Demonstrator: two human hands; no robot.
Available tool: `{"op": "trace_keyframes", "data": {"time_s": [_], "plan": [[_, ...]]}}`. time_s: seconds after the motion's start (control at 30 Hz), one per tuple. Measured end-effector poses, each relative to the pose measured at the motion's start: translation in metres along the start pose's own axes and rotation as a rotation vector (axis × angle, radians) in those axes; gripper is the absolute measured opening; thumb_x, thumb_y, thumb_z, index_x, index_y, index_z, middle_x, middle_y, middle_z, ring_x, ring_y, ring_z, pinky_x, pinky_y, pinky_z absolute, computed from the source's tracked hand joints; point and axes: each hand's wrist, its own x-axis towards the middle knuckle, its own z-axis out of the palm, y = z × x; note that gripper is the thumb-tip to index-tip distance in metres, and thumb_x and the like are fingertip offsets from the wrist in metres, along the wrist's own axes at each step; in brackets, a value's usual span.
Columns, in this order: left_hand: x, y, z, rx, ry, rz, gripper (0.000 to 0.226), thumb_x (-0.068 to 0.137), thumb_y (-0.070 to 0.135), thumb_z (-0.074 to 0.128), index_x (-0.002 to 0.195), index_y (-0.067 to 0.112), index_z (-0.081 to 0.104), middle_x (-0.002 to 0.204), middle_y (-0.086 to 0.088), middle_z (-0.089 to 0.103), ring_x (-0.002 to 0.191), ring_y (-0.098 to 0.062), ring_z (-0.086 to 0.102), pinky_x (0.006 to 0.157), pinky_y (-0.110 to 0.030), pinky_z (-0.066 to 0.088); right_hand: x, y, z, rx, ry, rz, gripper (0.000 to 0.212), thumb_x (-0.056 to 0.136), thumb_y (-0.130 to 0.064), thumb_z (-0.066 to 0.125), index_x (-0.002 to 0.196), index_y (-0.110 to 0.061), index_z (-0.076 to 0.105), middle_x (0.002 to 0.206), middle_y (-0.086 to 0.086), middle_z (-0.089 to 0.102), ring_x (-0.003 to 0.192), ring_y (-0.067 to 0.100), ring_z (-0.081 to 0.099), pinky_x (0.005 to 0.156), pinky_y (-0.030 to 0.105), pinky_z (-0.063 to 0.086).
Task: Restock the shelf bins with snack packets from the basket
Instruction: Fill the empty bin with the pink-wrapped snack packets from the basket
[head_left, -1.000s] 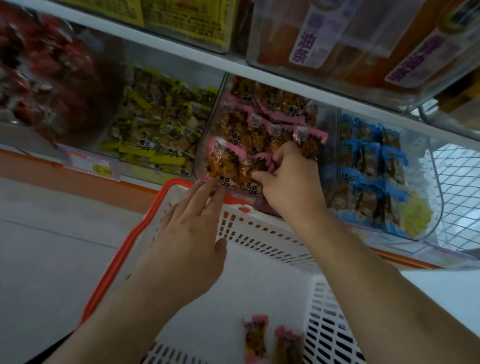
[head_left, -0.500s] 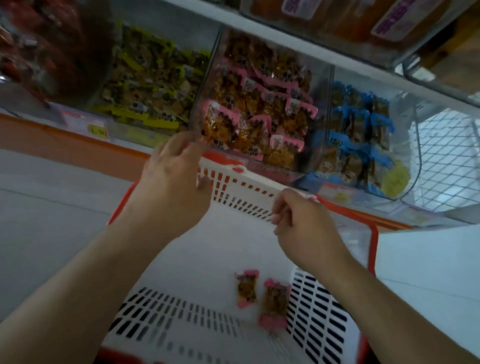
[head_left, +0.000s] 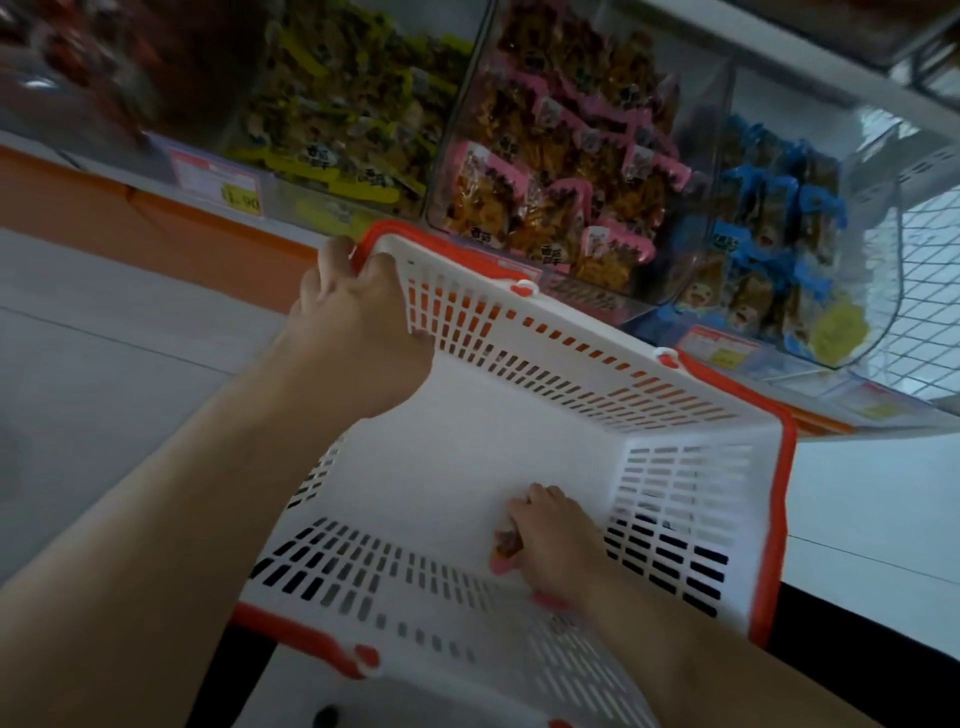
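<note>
The right hand (head_left: 558, 540), which half a second ago was held above the basket (head_left: 691, 478), is now lowered to its floor, where the last pink snack packets (head_left: 506, 548) are closed on by its grip. The far rim corner is now clasped by the left hand (head_left: 353, 322); one more transfer into the pink-packet bin (head_left: 571, 171) is judged likely to empty the basket

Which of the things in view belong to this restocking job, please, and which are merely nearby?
Job:
basket
pink packets under right hand
pink bin
left hand gripping basket rim

Nearby:
yellow bin
blue bin
price tag
</note>
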Motion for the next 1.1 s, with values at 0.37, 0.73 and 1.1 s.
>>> {"op": "trace_keyframes", "data": {"time_s": [0.37, 0.73, 1.1], "plan": [[-0.006, 0.026, 0.008, -0.302, -0.231, 0.174, 0.017, 0.104, 0.037, 0.054, 0.105, 0.032, 0.070, 0.102, 0.013, 0.073, 0.090, -0.008, 0.070, 0.078, -0.028, 0.059, -0.054, -0.040, -0.188, 0.832, 0.207, -0.063, 0.019, 0.089, -0.022, 0.084, 0.101, -0.028, 0.070, 0.088, -0.006, 0.078, 0.075, 0.012, 0.077, 0.069, 0.039, 0.064], [-0.013, 0.045, 0.013, -1.117, -0.697, -0.096, 0.052, 0.106, 0.044, 0.043, 0.116, 0.003, 0.073, 0.107, -0.026, 0.074, 0.098, -0.046, 0.073, 0.088, -0.052, 0.058, -0.059, -0.022, -0.220, 1.027, 0.448, -0.258, 0.012, 0.093, -0.024, 0.081, 0.098, -0.031, 0.073, 0.090, -0.005, 0.071, 0.089, 0.022, 0.070, 0.070, 0.047, 0.063], [-0.007, 0.048, 0.017, -1.088, -0.527, 0.200, 0.028, 0.093, 0.012, 0.057, 0.107, 0.012, 0.081, 0.109, -0.015, 0.078, 0.105, -0.027, 0.075, 0.087, -0.031, 0.061, -0.052, -0.005, -0.232, 1.247, 0.500, -0.291, 0.022, 0.094, -0.010, 0.077, 0.109, -0.026, 0.073, 0.100, 0.000, 0.079, 0.097, 0.020, 0.076, 0.086, 0.045, 0.063]]}}
